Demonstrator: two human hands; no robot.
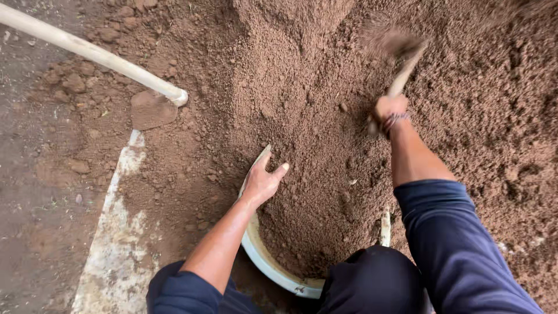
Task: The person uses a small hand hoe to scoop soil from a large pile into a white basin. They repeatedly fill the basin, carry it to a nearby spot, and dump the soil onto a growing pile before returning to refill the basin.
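Soil (314, 192) is filling the white bowl (264, 259) that is sitting low in front of the person, between the two arms. Left hand (263, 181) is lying open with fingers spread, touching the bowl's far rim. Right hand (388, 111) is closing tight around a small digging tool (402, 61), whose handle is pointing up and away into the big heap (476, 104) past the bowl. Its blade looks blurry. The bowl is lying nearer to the left hand, and the right hand is reaching farther out. Off to the left, a long pale pole (87, 51) is resting on the ground beside a flat board (116, 232).
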